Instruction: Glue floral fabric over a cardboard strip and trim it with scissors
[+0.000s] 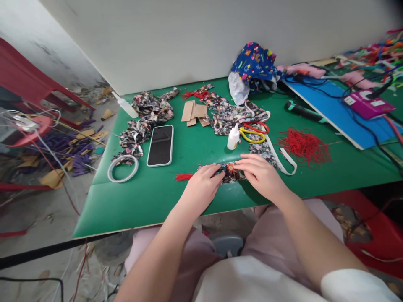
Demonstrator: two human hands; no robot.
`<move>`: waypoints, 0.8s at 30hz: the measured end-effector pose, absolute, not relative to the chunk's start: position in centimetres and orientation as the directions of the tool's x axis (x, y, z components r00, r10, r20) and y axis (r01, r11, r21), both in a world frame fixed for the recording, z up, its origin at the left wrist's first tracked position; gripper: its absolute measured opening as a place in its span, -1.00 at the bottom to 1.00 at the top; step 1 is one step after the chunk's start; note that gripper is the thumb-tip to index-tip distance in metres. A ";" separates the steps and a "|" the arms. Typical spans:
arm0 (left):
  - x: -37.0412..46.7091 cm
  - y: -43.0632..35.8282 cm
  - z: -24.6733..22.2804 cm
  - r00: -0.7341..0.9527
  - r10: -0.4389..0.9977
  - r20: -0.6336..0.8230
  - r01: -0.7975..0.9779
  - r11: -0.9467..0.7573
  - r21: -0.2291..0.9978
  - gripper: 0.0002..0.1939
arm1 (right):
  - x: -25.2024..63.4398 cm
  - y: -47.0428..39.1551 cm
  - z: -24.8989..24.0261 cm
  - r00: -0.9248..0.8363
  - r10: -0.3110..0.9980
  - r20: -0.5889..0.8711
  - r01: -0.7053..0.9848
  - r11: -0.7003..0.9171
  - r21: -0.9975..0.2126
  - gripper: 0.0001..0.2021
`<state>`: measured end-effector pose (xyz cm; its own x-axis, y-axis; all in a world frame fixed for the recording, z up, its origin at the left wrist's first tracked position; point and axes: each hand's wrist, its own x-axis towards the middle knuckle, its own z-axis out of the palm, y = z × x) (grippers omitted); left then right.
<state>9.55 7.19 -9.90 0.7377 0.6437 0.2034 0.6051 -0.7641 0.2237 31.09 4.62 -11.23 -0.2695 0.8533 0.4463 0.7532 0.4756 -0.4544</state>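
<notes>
My two forearms come up from the near edge and angle inward over the green tabletop point(126, 209), wrists low. My left hand point(203, 182) lies palm down, its fingers together and bent a little, pointing away and to the right; my right hand point(261, 174) comes in from the other side, fingers stretched out leftward. My fingertips rest on the floral strip point(233, 178), which lies flat near the table's front edge, between and under my hands. Whether I pinch the cloth or only press it, I cannot tell. The strip is dark, thin patterned fabric, with an orange flower point(231, 167) showing between my fingertips and a red tassel point(183, 178) of fine threads poking out beyond my left hand. The tabletop is smooth with a soft sheen. Just beyond my hands stand a small white plastic bottle point(233, 139) with a tapered nozzle and, beside it, scissors point(256, 141) with rounded red and yellow handles. Stiff, flat brown cardboard pieces point(188, 111) overlap farther back; a loose red tangle of string point(304, 147) lies off to the right.
</notes>
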 end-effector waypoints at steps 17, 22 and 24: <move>9.0 7.6 -10.2 0.756 0.619 0.212 0.600 -0.786 0.151 -0.67 | 30.7 4.6 -10.7 -0.147 0.796 0.587 0.797 0.447 -0.407 -0.79; 9.2 7.5 -10.3 0.769 0.602 0.215 0.595 -0.797 0.104 -0.62 | 30.6 4.6 -10.9 -0.163 0.779 0.605 0.804 0.461 -0.376 -0.81; 9.3 7.4 -10.4 0.773 0.598 0.212 0.592 -0.800 0.097 -0.60 | 30.6 4.6 -11.0 -0.172 0.777 0.606 0.806 0.465 -0.367 -0.81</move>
